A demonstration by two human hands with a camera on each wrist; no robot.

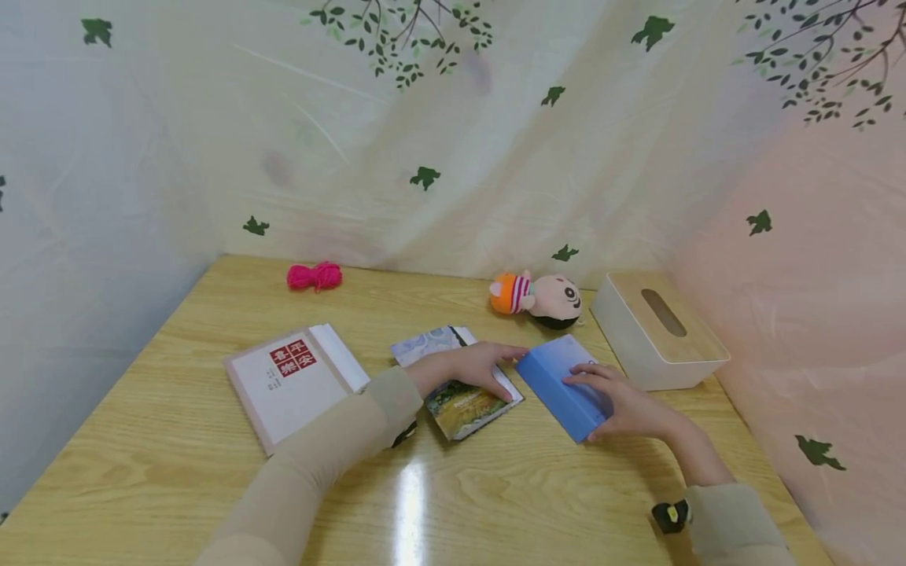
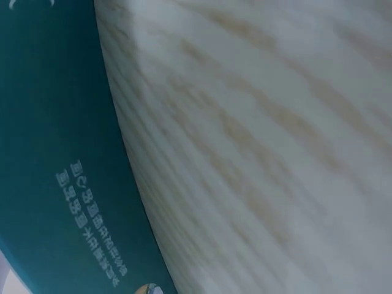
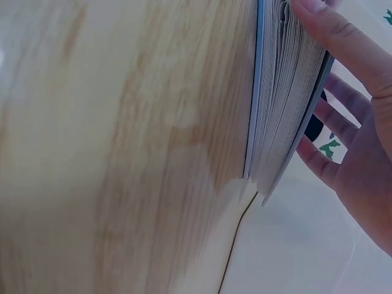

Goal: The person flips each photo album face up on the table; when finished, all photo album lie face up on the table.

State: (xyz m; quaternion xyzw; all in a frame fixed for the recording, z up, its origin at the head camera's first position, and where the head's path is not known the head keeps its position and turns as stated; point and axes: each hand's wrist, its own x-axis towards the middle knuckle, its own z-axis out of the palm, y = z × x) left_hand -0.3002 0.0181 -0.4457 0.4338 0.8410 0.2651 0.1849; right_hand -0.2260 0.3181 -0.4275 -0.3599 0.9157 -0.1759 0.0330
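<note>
A blue book (image 1: 562,385) is tilted on the right half of the table, its spine side facing me. My right hand (image 1: 623,401) holds it, fingers over the cover and thumb at the near edge. In the right wrist view the thumb lies against the page block (image 3: 288,79) while the fingers spread along one cover. My left hand (image 1: 481,365) is over a book with a landscape cover (image 1: 467,405), fingers stretched toward the blue book's corner and thumb near the landscape book's right edge. The left wrist view shows a teal cover (image 2: 61,141) with white print; that hand is outside it.
A pale book with red squares (image 1: 293,377) lies on the left, partly behind my left sleeve. Pink yarn (image 1: 314,277) and a plush doll (image 1: 538,297) lie along the back. A white tissue box with a wooden lid (image 1: 644,346) stands at the right edge.
</note>
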